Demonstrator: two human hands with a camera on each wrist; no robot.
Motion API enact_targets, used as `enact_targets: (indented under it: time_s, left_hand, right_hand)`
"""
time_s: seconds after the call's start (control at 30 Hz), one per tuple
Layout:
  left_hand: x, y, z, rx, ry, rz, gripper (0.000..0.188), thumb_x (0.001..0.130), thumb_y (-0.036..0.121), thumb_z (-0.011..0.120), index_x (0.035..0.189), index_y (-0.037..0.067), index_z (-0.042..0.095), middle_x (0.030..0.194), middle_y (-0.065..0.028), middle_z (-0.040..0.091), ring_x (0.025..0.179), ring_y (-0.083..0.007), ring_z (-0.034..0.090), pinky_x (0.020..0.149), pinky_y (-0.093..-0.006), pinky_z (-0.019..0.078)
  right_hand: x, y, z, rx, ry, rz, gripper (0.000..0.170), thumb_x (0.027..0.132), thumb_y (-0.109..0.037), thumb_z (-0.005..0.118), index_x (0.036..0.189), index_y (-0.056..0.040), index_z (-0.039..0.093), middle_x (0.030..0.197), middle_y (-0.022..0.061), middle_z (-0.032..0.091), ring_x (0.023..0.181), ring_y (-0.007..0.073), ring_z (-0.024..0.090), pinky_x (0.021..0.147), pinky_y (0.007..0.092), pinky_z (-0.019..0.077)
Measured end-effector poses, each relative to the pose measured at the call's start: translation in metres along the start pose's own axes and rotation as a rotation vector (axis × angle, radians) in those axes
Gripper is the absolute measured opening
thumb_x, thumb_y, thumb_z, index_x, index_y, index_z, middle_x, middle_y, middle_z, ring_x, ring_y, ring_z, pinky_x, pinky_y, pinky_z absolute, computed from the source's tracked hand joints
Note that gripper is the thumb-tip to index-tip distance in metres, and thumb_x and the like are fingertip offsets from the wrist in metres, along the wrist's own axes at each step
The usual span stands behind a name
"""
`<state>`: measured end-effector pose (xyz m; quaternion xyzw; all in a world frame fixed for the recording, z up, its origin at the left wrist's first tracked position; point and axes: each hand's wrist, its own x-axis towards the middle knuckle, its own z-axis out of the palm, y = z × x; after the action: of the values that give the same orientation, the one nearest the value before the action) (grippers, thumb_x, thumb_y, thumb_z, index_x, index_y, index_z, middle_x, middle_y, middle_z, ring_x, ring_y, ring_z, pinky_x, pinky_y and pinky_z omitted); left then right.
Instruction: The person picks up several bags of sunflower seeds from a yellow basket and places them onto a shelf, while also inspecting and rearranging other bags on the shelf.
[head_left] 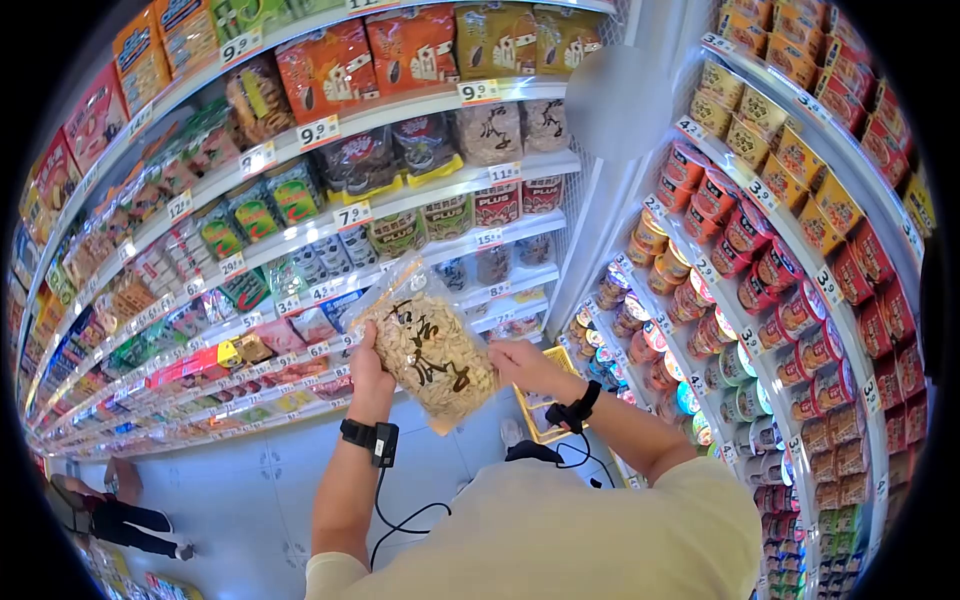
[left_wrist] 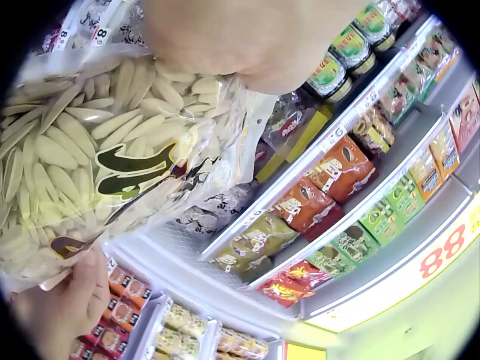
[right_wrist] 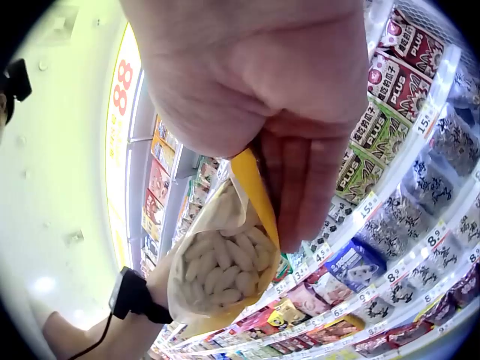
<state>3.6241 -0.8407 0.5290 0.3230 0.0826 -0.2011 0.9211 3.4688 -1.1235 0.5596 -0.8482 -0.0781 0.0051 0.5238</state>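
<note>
Holding one clear bag of seeds [head_left: 425, 350] in both hands. Head view: left hand [head_left: 372, 362] grips its left edge, thumb on the front; right hand [head_left: 525, 368] holds the opposite edge; bag sits between them, in front of the snack shelves [head_left: 430, 194], cup shelves [head_left: 727, 163] off to the right. Left wrist: bag fills left side, left hand over its top edge, right hand at lower edge. Right wrist: fingers [right_wrist: 296, 187] curled at bag's yellow edge [right_wrist: 259, 199]; thumb hard to make out, likely pinching.
</note>
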Motion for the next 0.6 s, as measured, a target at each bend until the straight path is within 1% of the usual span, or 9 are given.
enact_targets:
  time_s: [0.07, 0.1, 0.13, 0.17, 0.27, 0.37, 0.47, 0.57, 0.6]
  left_hand:
    - [0.003, -0.002, 0.025, 0.153, -0.004, 0.058, 0.044, 0.107, 0.031, 0.056, 0.134, -0.004, 0.056, 0.128, -0.0162, 0.067, 0.112, -0.0289, 0.069, 0.095, -0.0447, 0.0587]
    - [-0.004, -0.002, 0.041, 0.228, 0.001, 0.089, 0.044, 0.107, 0.031, 0.057, 0.133, -0.005, 0.057, 0.126, -0.0163, 0.068, 0.109, -0.0288, 0.071, 0.093, -0.0442, 0.0595]
    - [-0.020, -0.006, 0.075, 0.243, 0.074, 0.111, 0.036, 0.102, 0.027, 0.066, 0.118, -0.006, 0.063, 0.113, -0.0118, 0.071, 0.096, -0.0223, 0.071, 0.083, -0.0372, 0.0596]
    - [-0.012, -0.013, 0.077, 0.271, 0.067, 0.115, 0.035, 0.102, 0.027, 0.067, 0.116, -0.005, 0.065, 0.111, -0.0111, 0.071, 0.094, -0.0214, 0.071, 0.081, -0.0362, 0.0595]
    - [0.012, -0.037, 0.093, 0.318, 0.086, 0.127, 0.031, 0.101, 0.026, 0.068, 0.107, -0.005, 0.069, 0.101, -0.0077, 0.073, 0.087, -0.0175, 0.071, 0.074, -0.0324, 0.0582]
    - [0.034, -0.058, 0.108, 0.321, 0.054, 0.189, 0.031, 0.102, 0.026, 0.067, 0.107, -0.004, 0.069, 0.102, -0.0084, 0.073, 0.087, -0.0181, 0.070, 0.075, -0.0331, 0.0575]
    - [0.054, -0.071, 0.141, 0.353, 0.083, 0.143, 0.031, 0.104, 0.025, 0.064, 0.107, -0.005, 0.067, 0.104, -0.0098, 0.072, 0.091, -0.0192, 0.070, 0.080, -0.0345, 0.0565]
    - [0.083, -0.088, 0.162, 0.291, -0.011, 0.046, 0.029, 0.106, 0.022, 0.059, 0.111, -0.006, 0.066, 0.108, -0.0112, 0.072, 0.098, -0.0206, 0.069, 0.087, -0.0361, 0.0550]
    - [0.099, -0.095, 0.163, 0.293, -0.035, 0.004, 0.028, 0.106, 0.020, 0.058, 0.116, -0.006, 0.063, 0.112, -0.0117, 0.070, 0.102, -0.0216, 0.068, 0.089, -0.0367, 0.0544]
  right_hand:
    - [-0.005, -0.002, -0.005, 0.086, 0.044, -0.023, 0.027, 0.106, -0.022, 0.053, 0.094, 0.0018, 0.060, 0.076, 0.0081, 0.057, 0.075, 0.0142, 0.053, 0.072, 0.0302, 0.0463]
    - [-0.001, 0.001, -0.007, 0.114, 0.093, -0.018, 0.030, 0.105, -0.024, 0.054, 0.092, 0.0021, 0.060, 0.075, 0.0116, 0.057, 0.072, 0.0193, 0.052, 0.070, 0.0335, 0.0455]
    - [0.003, 0.005, -0.006, 0.142, 0.142, -0.010, 0.032, 0.105, -0.026, 0.054, 0.090, 0.0024, 0.059, 0.073, 0.0152, 0.056, 0.069, 0.0244, 0.051, 0.068, 0.0369, 0.0447]
    - [0.005, 0.009, -0.007, 0.172, 0.190, 0.002, 0.035, 0.104, -0.028, 0.055, 0.088, 0.0027, 0.058, 0.072, 0.0187, 0.055, 0.066, 0.0296, 0.050, 0.066, 0.0402, 0.0440]
    - [0.017, 0.036, -0.019, 0.171, 0.360, 0.054, 0.038, 0.105, -0.030, 0.055, 0.088, 0.0039, 0.058, 0.071, 0.0207, 0.054, 0.066, 0.0330, 0.050, 0.066, 0.0421, 0.0437]
    - [0.026, 0.062, -0.037, 0.089, 0.564, -0.040, 0.041, 0.105, -0.031, 0.054, 0.087, 0.0047, 0.057, 0.071, 0.0234, 0.054, 0.066, 0.0367, 0.050, 0.066, 0.0436, 0.0434]
    - [0.034, 0.063, -0.071, 0.040, 0.598, 0.071, 0.043, 0.105, -0.033, 0.054, 0.085, 0.0045, 0.056, 0.073, 0.0248, 0.055, 0.067, 0.0404, 0.051, 0.066, 0.0446, 0.0434]
    - [0.040, 0.081, -0.103, 0.068, 0.617, 0.103, 0.045, 0.105, -0.034, 0.053, 0.083, 0.0049, 0.055, 0.074, 0.0253, 0.055, 0.066, 0.0414, 0.052, 0.065, 0.0455, 0.0428]
    - [0.043, 0.094, -0.113, 0.034, 0.644, 0.120, 0.043, 0.105, -0.034, 0.055, 0.085, 0.0039, 0.056, 0.072, 0.0238, 0.056, 0.064, 0.0400, 0.054, 0.065, 0.0453, 0.0437]
